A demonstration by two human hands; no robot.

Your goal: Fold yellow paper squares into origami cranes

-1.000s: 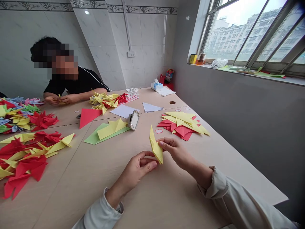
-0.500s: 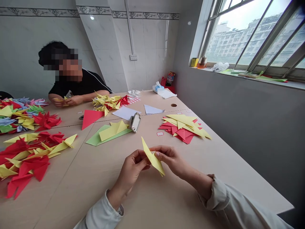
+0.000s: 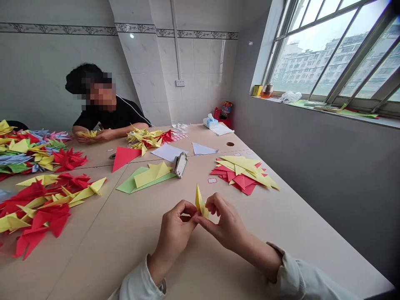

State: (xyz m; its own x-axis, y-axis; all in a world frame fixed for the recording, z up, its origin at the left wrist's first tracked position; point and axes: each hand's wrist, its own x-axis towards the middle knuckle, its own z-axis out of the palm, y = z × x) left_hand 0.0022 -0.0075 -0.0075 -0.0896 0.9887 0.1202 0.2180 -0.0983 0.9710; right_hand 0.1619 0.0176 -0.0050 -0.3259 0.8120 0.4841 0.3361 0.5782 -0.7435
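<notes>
Between my hands, above the table, is a yellow folded paper piece (image 3: 199, 199) with a narrow point standing upright. My left hand (image 3: 178, 227) pinches its lower left side between thumb and fingers. On the other side, my right hand (image 3: 226, 221) has its thumb at the lower edge and its curled fingers against the right of the paper. The lower part of the paper is mostly hidden by my fingers. Beyond my right hand lies a pile of red and yellow folded paper pieces (image 3: 245, 173).
Red and yellow folded paper pieces (image 3: 53, 204) are heaped at the left. A small metal-framed object (image 3: 180, 165) stands beside green paper (image 3: 126, 183). Across the table, a person in black (image 3: 109, 112) handles yellow paper. A tissue box (image 3: 210, 121) sits at the back.
The yellow paper has turned from a slanted, broad-side view to a narrow upright one. My right hand's thumb has moved down and left, close to my left thumb. The camera view has shifted slightly.
</notes>
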